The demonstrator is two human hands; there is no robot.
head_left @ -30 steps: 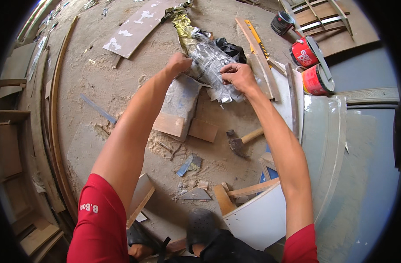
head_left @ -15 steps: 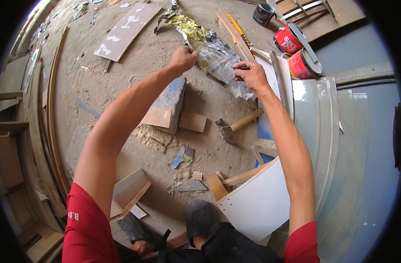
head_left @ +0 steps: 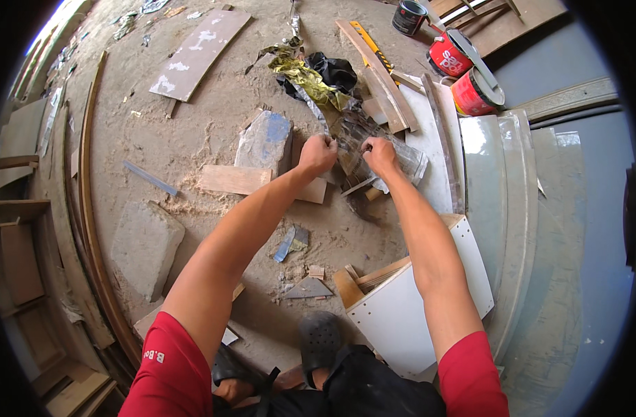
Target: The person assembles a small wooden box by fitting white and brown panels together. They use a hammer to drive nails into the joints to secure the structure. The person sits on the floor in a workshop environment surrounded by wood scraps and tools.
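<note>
Both my hands are closed on a crumpled clear plastic bag (head_left: 410,158), which hangs between and beyond them. My left hand (head_left: 319,154) pinches its left edge, where a silvery strip runs up from the fingers. My right hand (head_left: 380,156) grips the near edge a short way to the right. Crumpled yellow-green plastic (head_left: 297,75) and black plastic (head_left: 337,71) lie just beyond. Under the near side of the bag is a hammer (head_left: 362,207), mostly covered; its head and a bit of handle show.
A stone block (head_left: 264,142) with wooden pieces (head_left: 236,178) lies left of my hands. Boards (head_left: 377,76), a yellow level (head_left: 369,43) and paint cans (head_left: 475,94) are at the far right. Glass sheets (head_left: 495,167) line the right; a white panel (head_left: 419,302) stands near my feet.
Both hands have come nearer to me and my right hand has moved closer to my left. The plastic has come along, now covering much of the hammer and uncovering black plastic behind.
</note>
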